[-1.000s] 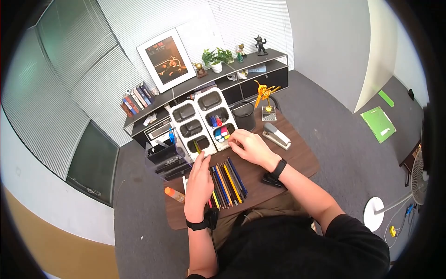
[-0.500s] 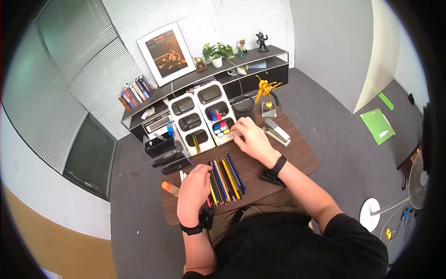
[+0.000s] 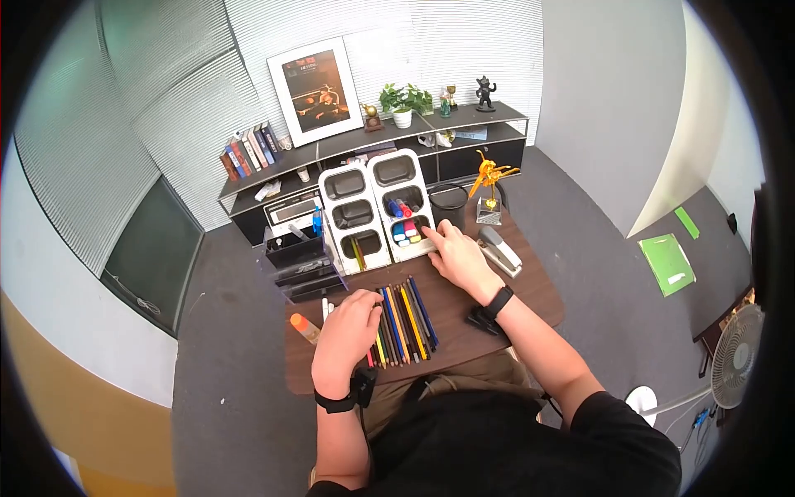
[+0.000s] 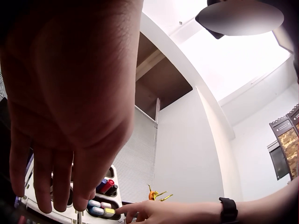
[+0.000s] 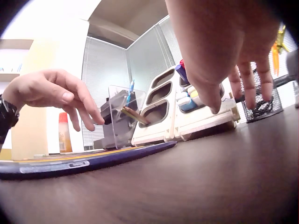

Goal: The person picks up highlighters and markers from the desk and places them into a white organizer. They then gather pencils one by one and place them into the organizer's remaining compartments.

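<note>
My left hand (image 3: 346,331) hovers at the left side of a row of colored pencils (image 3: 406,327) on the table, its fingers loosely extended and holding nothing. In the left wrist view, the fingers hang nearly straight. My right hand (image 3: 460,261) is at the front right compartment of a white organizer (image 3: 414,258), index finger stretched to the highlighters (image 3: 404,236) inside; nothing shows in its grasp. Behind them, the middle right compartment holds red and blue markers (image 3: 399,207). A few pencils (image 3: 358,253) stand in the organizer's front left compartment.
Left of the organizer stands a dark desk rack (image 3: 298,265) with clear sides. An orange-capped glue bottle (image 3: 304,327) is near the left table edge. A stapler (image 3: 500,251), gold figurine (image 3: 490,186) and black mesh bin (image 3: 448,203) are on the right.
My left hand has drawn back from the front left compartment to beside the pencil row. My right hand has stayed by the highlighters, its index finger now extended further. The head view has shifted.
</note>
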Demonstrator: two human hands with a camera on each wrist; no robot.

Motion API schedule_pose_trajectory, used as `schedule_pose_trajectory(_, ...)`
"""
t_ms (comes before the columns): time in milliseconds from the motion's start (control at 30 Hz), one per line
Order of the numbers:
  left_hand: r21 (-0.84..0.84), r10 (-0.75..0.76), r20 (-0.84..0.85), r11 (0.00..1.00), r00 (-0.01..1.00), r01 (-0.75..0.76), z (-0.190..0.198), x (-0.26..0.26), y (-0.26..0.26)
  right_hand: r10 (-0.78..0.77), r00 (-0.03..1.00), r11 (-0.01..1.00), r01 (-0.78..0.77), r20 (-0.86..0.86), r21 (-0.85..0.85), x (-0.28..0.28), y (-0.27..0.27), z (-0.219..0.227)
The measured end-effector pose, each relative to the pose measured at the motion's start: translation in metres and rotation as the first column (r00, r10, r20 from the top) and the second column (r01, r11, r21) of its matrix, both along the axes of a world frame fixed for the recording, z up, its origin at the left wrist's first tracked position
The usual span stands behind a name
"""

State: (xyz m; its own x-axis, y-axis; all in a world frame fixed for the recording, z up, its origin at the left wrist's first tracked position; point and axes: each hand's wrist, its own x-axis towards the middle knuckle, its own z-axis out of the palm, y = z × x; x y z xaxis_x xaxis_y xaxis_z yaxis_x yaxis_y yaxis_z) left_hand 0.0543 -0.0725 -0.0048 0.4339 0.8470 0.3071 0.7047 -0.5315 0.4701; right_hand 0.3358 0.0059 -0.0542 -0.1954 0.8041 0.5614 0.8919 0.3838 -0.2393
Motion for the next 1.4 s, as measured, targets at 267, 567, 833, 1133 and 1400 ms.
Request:
schedule_pose_trajectory(267,-0.038,0.018,0.004,0.999,1.000,-0.018,0.006,-0.002,-0.001,-0.064,0.998,0.998,0.064,0.016,0.015,0.005,0.013,-0.011)
schedule_pose_trajectory(567,-0.021,0.004,-0.005,1.000,1.000,-0.004,0.000,-0.003,0.001,-0.091,0.993,0.996,0.090,-0.079,-0.015,0.011,0.004,-0.008)
schedule_pose_trajectory(833,-0.011,0.009,0.011,1.000,1.000,-0.009,-0.002,-0.003,0.002,-0.103,0.995,0.994,0.103,0.002,0.034,0.011,0.001,-0.004)
schedule_pose_trajectory(1133,-0.016,0.029,-0.005,0.999,1.000,-0.029,-0.002,-0.007,0.002,-0.012,0.995,0.978,-0.009,0.100,0.207,-0.028,-0.031,0.099)
schedule_pose_trajectory(1400,-0.013,0.030,0.028,0.999,0.999,-0.030,0.010,-0.012,-0.004,0.105,0.872,0.927,-0.260,0.478,0.271,-0.097,0.073,0.054)
